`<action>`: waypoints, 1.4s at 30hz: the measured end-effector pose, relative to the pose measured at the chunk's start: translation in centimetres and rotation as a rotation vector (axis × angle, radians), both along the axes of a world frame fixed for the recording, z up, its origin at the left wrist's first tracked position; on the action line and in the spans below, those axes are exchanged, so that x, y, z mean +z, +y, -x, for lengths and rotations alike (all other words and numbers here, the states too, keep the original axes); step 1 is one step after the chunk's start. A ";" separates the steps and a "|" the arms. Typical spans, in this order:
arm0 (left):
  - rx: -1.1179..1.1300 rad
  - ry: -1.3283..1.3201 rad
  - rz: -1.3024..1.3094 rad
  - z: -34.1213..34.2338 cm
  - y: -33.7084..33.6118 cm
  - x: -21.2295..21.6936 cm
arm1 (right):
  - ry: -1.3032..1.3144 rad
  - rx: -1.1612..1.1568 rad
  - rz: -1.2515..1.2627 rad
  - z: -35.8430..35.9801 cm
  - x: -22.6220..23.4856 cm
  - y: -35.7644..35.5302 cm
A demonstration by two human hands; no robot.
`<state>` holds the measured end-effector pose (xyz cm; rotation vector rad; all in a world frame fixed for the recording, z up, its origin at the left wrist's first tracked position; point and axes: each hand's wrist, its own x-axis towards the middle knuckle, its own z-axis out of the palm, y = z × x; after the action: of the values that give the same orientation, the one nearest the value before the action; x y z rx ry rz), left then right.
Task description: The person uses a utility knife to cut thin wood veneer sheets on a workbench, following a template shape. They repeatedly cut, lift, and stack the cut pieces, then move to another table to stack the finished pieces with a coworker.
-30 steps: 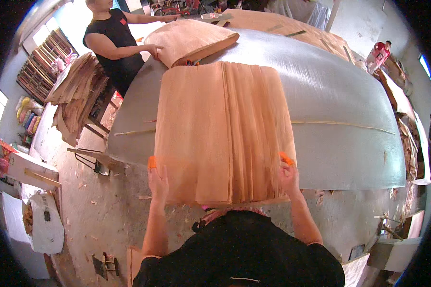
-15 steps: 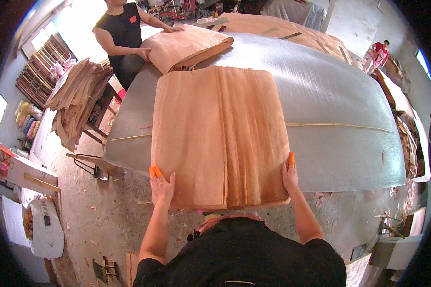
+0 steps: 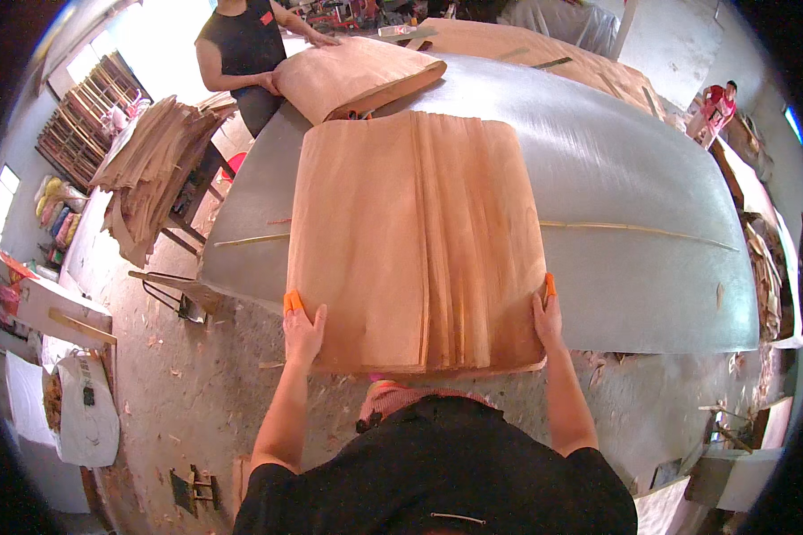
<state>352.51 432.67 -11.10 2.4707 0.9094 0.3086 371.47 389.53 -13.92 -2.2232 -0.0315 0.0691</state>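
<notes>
A thick stack of thin reddish-brown wood veneer sheets lies in front of me on the near edge of a large grey metal-topped table. Its right half shows the sheets fanned into several long overlapping edges. My left hand grips the lower left edge, and my right hand holds the lower right edge. Orange covers sit on fingers of both hands. The fingers under the stack are hidden. Beyond it, a co-worker in a black sleeveless top has both hands on another folded veneer stack.
A thin yellowish strip runs across the tabletop. Left stands a rack with a tall pile of veneer. More brown sheets cover the far table. A person in red is at the far right. Wood scraps litter the concrete floor.
The whole view has shifted slightly up and to the right. Both my hands keep their hold on the stack's sides, and its near edge sits a little higher in the picture.
</notes>
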 end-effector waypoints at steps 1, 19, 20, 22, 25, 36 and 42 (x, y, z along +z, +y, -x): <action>-0.018 -0.114 0.142 -0.2 1.3 -0.4 | -0.130 0.003 -0.032 -0.2 -1.3 -0.5; 0.050 -0.348 0.847 -7.9 14.3 -8.5 | 0.472 -0.343 -0.433 -4.0 2.2 1.8; 0.058 -0.386 0.810 -7.9 14.1 -8.9 | 0.477 -0.355 -0.425 -3.8 2.1 1.9; 0.076 -0.459 0.738 -8.2 13.4 -9.6 | 0.480 -0.373 -0.404 -3.8 1.9 1.9; 0.081 -0.409 0.643 -8.1 13.6 -10.8 | 0.475 -0.384 -0.389 -3.9 2.0 2.4; 0.063 -0.531 0.668 -7.9 12.4 -9.5 | 0.473 -0.434 -0.353 -3.4 2.8 2.7; -0.002 -0.558 0.920 -8.1 12.7 -10.0 | 0.530 -0.480 -0.475 -3.1 3.1 3.3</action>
<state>360.59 445.36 -21.07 1.4300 0.6029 0.4268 374.59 392.82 -10.83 -1.6308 0.7001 0.3442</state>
